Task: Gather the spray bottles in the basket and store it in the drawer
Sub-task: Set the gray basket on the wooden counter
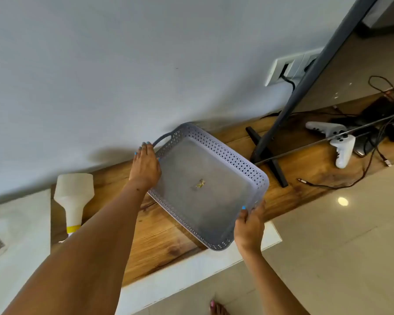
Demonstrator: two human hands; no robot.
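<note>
From the head camera, both hands hold a grey perforated basket [205, 185] over the wooden shelf [159, 233] against the wall. The left hand [146, 167] closes its fingers over the far rim beside the loop handle; the right hand [248, 226] grips the near corner, thumb hooked over the edge. The basket holds no bottles — only a small scrap [200, 184] lies on its floor. Its long axis runs diagonally, from the handle end at upper left down to the lower right, and it appears tilted with the open side towards the camera. A white spray bottle [74, 198] lies on the shelf to the left, base to the wall, neck towards the person.

The sensible move, I judge, is to level the basket and set it flat on the shelf near that bottle — so a hand is free to load it.
</note>
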